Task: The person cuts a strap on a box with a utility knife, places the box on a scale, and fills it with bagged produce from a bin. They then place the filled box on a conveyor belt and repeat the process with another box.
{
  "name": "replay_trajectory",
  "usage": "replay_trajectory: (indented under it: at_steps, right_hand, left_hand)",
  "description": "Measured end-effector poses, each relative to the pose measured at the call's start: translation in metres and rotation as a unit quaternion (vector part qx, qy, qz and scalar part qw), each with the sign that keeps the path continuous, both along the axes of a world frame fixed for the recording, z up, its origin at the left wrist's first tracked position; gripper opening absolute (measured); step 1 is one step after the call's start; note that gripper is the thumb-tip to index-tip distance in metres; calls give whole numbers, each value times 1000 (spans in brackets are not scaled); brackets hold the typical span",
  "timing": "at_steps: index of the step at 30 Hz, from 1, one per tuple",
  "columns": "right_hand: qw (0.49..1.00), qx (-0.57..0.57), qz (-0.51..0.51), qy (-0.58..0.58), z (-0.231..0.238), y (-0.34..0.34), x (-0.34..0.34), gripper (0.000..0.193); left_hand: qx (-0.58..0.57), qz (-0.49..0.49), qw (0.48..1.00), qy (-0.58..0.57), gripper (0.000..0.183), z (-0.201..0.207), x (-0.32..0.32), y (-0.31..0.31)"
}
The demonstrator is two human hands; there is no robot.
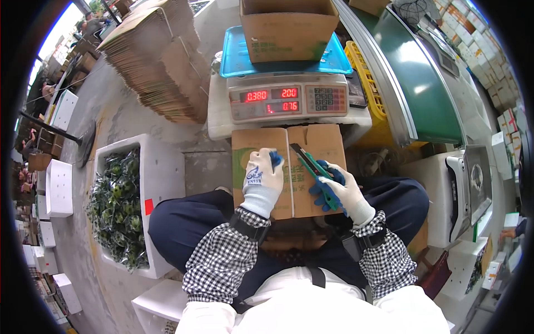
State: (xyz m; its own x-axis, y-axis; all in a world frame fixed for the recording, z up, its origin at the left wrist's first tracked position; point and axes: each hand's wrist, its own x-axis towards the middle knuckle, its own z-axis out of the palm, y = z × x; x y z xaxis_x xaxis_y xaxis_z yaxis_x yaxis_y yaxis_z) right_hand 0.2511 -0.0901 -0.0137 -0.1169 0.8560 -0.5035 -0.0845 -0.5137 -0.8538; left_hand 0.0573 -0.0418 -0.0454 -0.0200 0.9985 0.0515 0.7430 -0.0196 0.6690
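White top (311,306) fills the near edge, with dark trousers (183,222) bent at the knees and checked sleeves (219,261) on both forearms. Between the knees lies the cardboard (256,139), flat, with a pale strap (291,195) running down its middle. Both hands wear white gloves with blue on the fingers. Over the cardboard's left half, the left hand (263,172) is curled, knuckles up, just beside the strap; whether it pinches anything, I cannot tell. On the right half, the right hand (345,189) grips a green knife (311,166), its dark tip slanting up and left toward the strap.

Left of the knees stands a foam box (161,183) of bagged greens (119,195). Just beyond the cardboard, a scale (303,100) with lit red digits sits on a white block (219,122); its blue tray (233,55) bears an open carton (289,50). Tied flat cartons (172,67) are stacked left of it; right are a yellow crate (381,125) and a green belt (411,83). Far right, white boxes (484,50) are piled high.
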Motion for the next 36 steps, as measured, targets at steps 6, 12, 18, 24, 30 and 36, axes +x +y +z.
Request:
replay_trajectory:
  at_steps: [6, 12, 18, 24, 30, 36]
  right_hand:
    - [997, -21, 77, 11, 9, -3, -1, 45]
    - [1000, -3, 14, 25, 10, 2, 1, 42]
    - [999, -14, -15, -35, 6, 1, 6, 41]
    - [1000, -10, -8, 23, 0, 3, 10, 44]
    - [999, 9, -15, 27, 3, -3, 7, 40]
    - [998, 58, 16, -24, -3, -4, 5, 40]
  left_hand:
    - [-20, 53, 989, -133, 18, -6, -7, 2]
    - [-73, 154, 909, -380, 13, 2, -5, 5]
    - [-66, 167, 884, -431, 13, -5, -4, 8]
    - [-61, 157, 876, -451, 14, -8, -7, 10]
    - [-48, 170, 884, -434, 18, -9, -7, 6]
    - [-40, 178, 874, -451, 27, -8, -7, 8]
